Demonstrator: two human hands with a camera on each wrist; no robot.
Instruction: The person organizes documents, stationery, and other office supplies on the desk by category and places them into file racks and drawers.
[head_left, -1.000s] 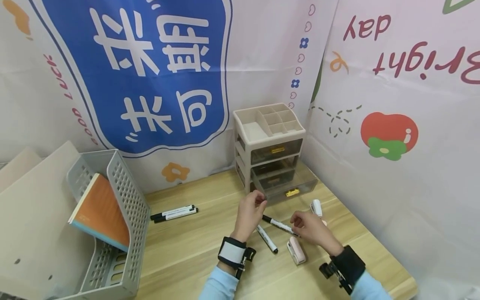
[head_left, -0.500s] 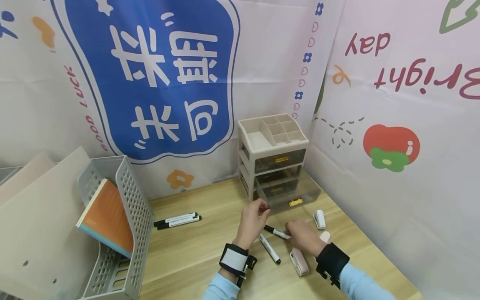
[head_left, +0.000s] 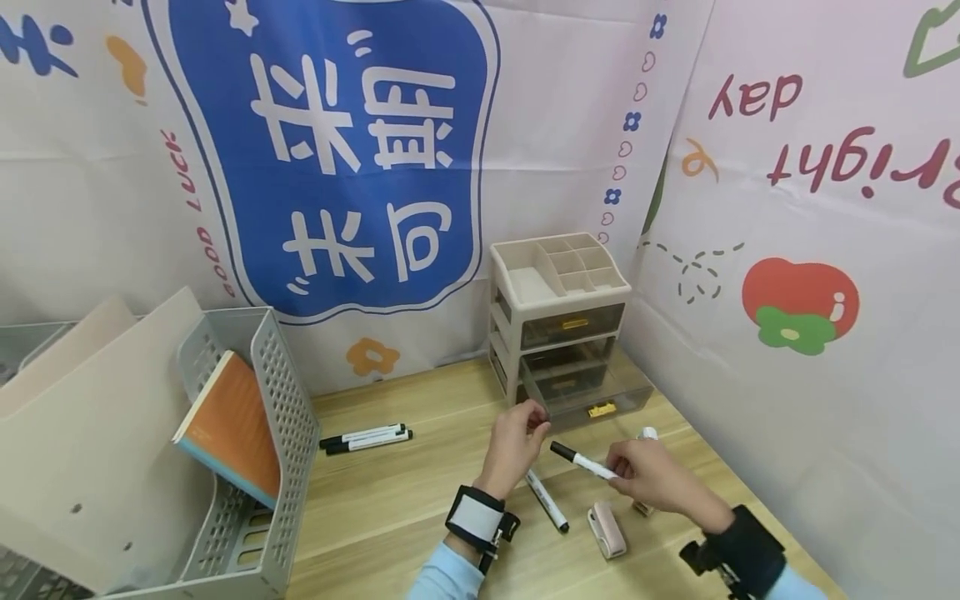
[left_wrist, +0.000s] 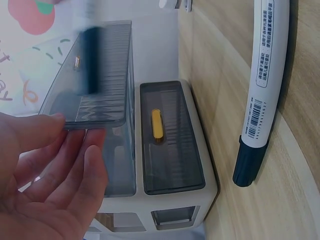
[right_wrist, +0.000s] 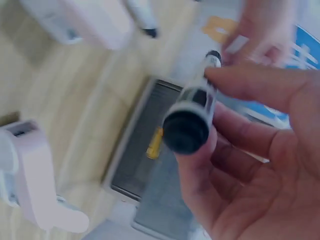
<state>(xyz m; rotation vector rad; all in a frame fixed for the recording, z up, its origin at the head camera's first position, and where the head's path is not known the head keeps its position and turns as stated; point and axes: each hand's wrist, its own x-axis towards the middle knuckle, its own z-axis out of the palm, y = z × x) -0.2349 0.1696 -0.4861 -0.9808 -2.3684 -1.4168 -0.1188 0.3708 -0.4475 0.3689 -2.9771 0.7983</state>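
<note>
My left hand (head_left: 513, 446) pinches the corner of a pulled-out clear drawer (head_left: 630, 402); in the left wrist view the thumb lies on one face of the drawer (left_wrist: 102, 107) and the fingers on the other. Between thumb and fingers, my right hand (head_left: 660, 477) holds a white marker (head_left: 596, 468) with a black cap, raised above the table and pointing toward the left hand. The right wrist view looks at this marker's black end (right_wrist: 186, 132). Another marker (head_left: 547, 502) lies on the table just below the left hand.
A beige drawer organizer (head_left: 573, 292) stands in the back corner. A pink stapler (head_left: 607, 532) lies near the right hand, which partly covers a white item (head_left: 648, 433). Two markers (head_left: 367, 438) lie left. A grey file rack (head_left: 288, 417) holds an orange book (head_left: 236, 425).
My right hand has reached down to the marker on the table, grasped it and lifted it, moving back right. The left hand has stayed at the drawer corner. The head view has shifted slightly.
</note>
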